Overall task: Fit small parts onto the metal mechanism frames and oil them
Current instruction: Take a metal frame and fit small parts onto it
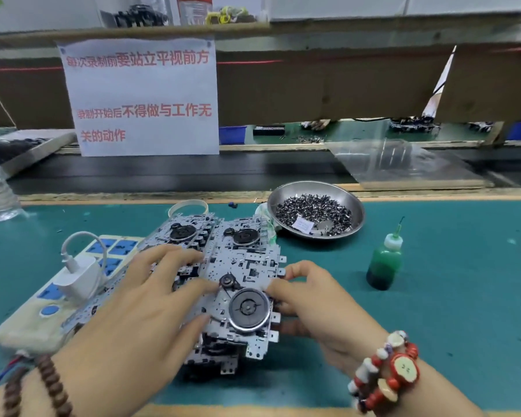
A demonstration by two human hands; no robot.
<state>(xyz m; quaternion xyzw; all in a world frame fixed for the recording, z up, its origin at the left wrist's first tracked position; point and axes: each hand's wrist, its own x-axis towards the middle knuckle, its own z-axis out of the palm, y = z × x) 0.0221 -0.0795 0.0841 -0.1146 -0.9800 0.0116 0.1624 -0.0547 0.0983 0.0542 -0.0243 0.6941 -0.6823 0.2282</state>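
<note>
A stack of perforated metal mechanism frames (244,266) lies on the green mat in front of me, with more frames (193,233) beside and behind it. The top frame carries a large round flywheel (248,308) and a small black gear (227,281). My left hand (151,299) rests across the frames with straight fingers, its fingertips touching the top frame near the small gear. My right hand (316,299) grips the right edge of the stack, fingers curled round it. A steel bowl (355,206) of several small dark parts stands behind. A green oil bottle (384,263) stands to the right.
A white power strip (47,296) with a plugged-in charger (79,278) lies at the left. A black conveyor belt (169,173) runs behind the mat, with a paper notice (142,94) above it. A clear plastic bag (403,164) lies on the belt at right.
</note>
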